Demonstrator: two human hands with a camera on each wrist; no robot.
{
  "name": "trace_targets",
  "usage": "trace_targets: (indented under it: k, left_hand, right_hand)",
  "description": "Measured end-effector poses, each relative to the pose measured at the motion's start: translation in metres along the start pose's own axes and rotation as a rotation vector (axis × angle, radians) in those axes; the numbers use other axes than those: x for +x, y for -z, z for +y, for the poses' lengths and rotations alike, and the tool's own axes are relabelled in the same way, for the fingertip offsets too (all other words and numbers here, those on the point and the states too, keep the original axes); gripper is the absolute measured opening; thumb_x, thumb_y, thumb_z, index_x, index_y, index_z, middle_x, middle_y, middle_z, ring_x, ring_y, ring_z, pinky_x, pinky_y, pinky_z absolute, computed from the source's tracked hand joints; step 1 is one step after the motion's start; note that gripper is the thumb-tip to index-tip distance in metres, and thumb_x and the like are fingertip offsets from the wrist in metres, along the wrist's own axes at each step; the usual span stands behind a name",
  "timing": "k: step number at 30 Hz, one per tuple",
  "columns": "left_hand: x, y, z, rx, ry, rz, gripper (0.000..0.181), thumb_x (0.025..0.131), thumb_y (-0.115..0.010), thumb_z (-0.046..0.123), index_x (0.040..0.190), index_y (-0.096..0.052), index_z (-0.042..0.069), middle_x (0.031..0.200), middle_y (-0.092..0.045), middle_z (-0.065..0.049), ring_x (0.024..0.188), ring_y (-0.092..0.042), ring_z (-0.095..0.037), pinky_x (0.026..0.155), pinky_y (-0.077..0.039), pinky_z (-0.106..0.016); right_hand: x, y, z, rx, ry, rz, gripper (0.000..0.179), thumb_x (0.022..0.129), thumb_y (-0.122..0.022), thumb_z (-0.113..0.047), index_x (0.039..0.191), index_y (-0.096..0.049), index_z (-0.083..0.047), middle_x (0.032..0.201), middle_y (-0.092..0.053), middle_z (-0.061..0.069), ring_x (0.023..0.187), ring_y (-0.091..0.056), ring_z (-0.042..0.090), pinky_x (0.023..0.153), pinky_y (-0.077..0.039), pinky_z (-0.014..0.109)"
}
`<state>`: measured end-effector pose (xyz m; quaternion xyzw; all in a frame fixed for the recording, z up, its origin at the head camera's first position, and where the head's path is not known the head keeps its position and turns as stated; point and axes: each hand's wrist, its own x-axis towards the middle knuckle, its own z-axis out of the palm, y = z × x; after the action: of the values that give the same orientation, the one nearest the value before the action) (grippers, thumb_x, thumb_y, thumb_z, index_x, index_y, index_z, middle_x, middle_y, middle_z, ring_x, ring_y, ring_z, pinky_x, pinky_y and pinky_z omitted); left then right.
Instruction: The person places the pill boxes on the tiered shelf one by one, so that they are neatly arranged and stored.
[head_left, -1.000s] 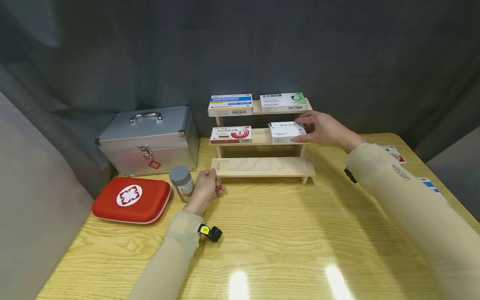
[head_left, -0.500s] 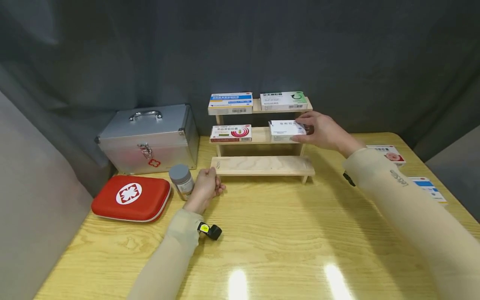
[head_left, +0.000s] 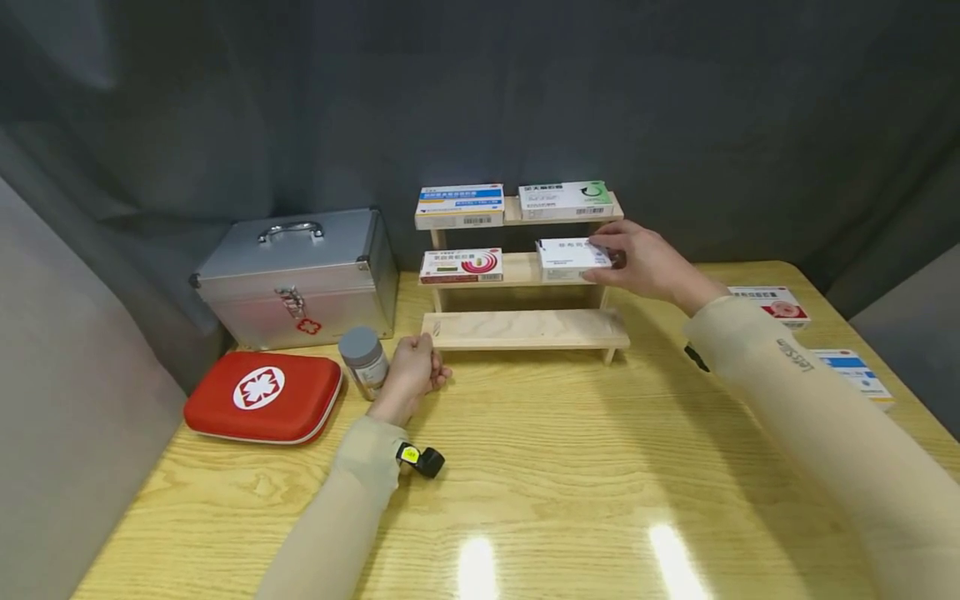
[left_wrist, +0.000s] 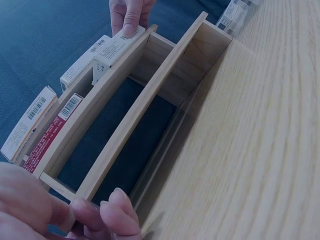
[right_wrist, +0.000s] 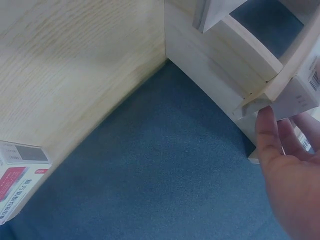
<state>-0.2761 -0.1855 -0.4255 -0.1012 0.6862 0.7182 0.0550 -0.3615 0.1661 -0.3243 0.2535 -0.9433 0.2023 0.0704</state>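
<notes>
Barely shifted, right hand (head_left: pixel 647 262) pinches the white cardboard box (head_left: pixel 562 256), upper centre, likely light, best end-held, while left hand (head_left: pixel 412 367) grips the tiered pale-wood rack (head_left: pixel 525 328).

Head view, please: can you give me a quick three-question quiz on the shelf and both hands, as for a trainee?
1. Multiple choice: which tier of the shelf has no box on it? A top, B middle, C bottom.
2. True or false: the left hand grips the jar.
3. Open: what does the right hand hold, and where is it?

Key:
1. C; the bottom tier carries no box.
2. False; it pinches the left end of that tier.
3. The white box, at the right end of the middle tier.
</notes>
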Motion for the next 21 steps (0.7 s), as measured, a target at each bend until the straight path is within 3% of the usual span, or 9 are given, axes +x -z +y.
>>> trace_targets:
  k: [5, 9, 16, 21]
  left_hand:
    - [-0.001, -0.001, 0.000, 0.042, -0.005, 0.021, 0.028, 0.111, -0.028, 0.029, 0.108, -0.041, 0.004, 0.073, -0.046, -0.004, 0.061, -0.057, -0.015, 0.058, -0.050, -0.025]
    - [-0.001, -0.002, -0.001, 0.081, -0.013, 0.024, 0.032, 0.111, -0.028, 0.029, 0.109, -0.042, 0.001, 0.074, -0.046, -0.006, 0.060, -0.058, -0.015, 0.056, -0.050, -0.024]
    - [-0.001, -0.003, -0.002, 0.116, -0.029, 0.022, 0.037, 0.110, -0.027, 0.031, 0.105, -0.045, -0.001, 0.077, -0.049, -0.008, 0.058, -0.058, -0.014, 0.054, -0.050, -0.024]
    - [-0.003, -0.001, -0.001, 0.141, -0.028, 0.028, 0.039, 0.110, -0.027, 0.033, 0.103, -0.046, 0.000, 0.075, -0.049, -0.006, 0.060, -0.058, -0.015, 0.056, -0.051, -0.025]
  right_hand:
    - [-0.009, 0.007, 0.000, 0.007, 0.011, 0.016, 0.072, 0.089, -0.076, -0.035, 0.142, -0.048, 0.004, 0.145, -0.039, 0.022, 0.115, -0.053, 0.038, 0.095, -0.044, 0.054]
    - [-0.031, 0.024, 0.006, 0.017, -0.021, 0.038, 0.069, 0.090, -0.075, -0.035, 0.144, -0.049, 0.000, 0.146, -0.039, 0.020, 0.109, -0.058, 0.036, 0.087, -0.049, 0.053]
    - [-0.095, 0.063, 0.033, -0.014, -0.095, 0.027, 0.065, 0.092, -0.072, -0.034, 0.143, -0.049, 0.000, 0.145, -0.039, 0.021, 0.108, -0.059, 0.038, 0.084, -0.051, 0.057]
    - [-0.148, 0.079, 0.070, -0.037, -0.239, -0.105, 0.073, 0.092, -0.070, -0.044, 0.146, -0.045, -0.003, 0.145, -0.036, 0.025, 0.111, -0.056, 0.041, 0.084, -0.049, 0.060]
